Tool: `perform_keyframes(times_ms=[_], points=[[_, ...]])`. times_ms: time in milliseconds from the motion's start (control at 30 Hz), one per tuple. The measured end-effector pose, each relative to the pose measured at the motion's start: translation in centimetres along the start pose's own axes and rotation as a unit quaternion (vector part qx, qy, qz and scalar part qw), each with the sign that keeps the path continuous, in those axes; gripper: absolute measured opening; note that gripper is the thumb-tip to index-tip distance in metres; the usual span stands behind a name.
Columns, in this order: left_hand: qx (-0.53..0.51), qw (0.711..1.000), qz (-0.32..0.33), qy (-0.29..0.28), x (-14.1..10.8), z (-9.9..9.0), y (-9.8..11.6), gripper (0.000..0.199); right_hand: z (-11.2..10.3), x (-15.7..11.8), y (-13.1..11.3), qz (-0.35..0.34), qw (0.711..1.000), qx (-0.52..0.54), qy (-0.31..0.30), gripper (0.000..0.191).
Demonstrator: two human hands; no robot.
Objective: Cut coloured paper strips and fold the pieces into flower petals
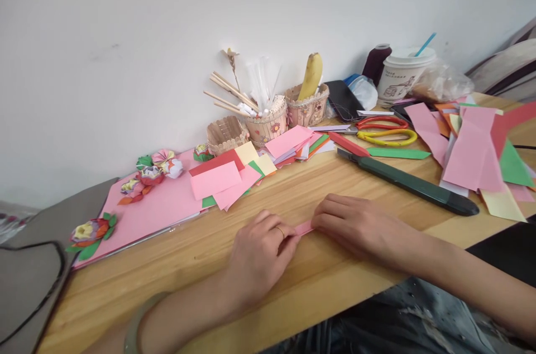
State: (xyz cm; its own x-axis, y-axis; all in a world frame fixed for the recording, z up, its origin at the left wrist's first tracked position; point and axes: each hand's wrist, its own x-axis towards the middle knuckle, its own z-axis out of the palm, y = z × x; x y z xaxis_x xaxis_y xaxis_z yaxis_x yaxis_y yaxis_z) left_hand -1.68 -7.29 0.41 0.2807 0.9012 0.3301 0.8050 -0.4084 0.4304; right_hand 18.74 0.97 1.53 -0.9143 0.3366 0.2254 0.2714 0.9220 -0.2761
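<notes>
Two hands [264, 250], forearms angled inward, fingers curled, holding a pink paper strip [304, 228] between them

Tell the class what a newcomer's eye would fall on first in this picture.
Likely the left hand and right hand, low in the middle, meeting at a small pink strip. Then perhaps the yellow banana, sticking up from a basket at the back, and the dark green knife lying at the right.

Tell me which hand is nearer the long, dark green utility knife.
Right. The right hand is below and left of the knife in view; the left hand sits farther left.
</notes>
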Motion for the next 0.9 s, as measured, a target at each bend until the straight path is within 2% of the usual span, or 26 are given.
perform_keyframes(times_ms=[133,233,500,667,800,900], points=[[0.002,0.995,-0.089,-0.045,0.6,-0.3,0.5,0.014,0.5,0.4,0.0,0.049,0.998,0.03,0.009,0.025],[0.016,0.991,-0.123,-0.057,0.9,-0.4,0.6,0.016,0.8,0.7,0.1,0.071,0.997,0.031,0.023,0.023],[0.051,0.988,-0.121,-0.079,1.2,-0.3,0.5,0.008,1.1,1.5,0.1,0.121,0.992,0.021,0.007,0.017],[0.093,0.983,-0.128,-0.097,1.1,-0.4,0.4,0.004,0.9,1.6,0.5,0.129,0.992,0.009,0.006,0.012],[0.125,0.975,-0.117,-0.14,1.2,-0.5,0.3,0.005,0.8,1.2,0.9,0.143,0.989,0.013,0.019,0.016],[0.125,0.976,-0.107,-0.142,1.3,-0.5,0.2,0.005,0.9,0.6,1.2,0.174,0.984,0.008,0.028,0.017]])
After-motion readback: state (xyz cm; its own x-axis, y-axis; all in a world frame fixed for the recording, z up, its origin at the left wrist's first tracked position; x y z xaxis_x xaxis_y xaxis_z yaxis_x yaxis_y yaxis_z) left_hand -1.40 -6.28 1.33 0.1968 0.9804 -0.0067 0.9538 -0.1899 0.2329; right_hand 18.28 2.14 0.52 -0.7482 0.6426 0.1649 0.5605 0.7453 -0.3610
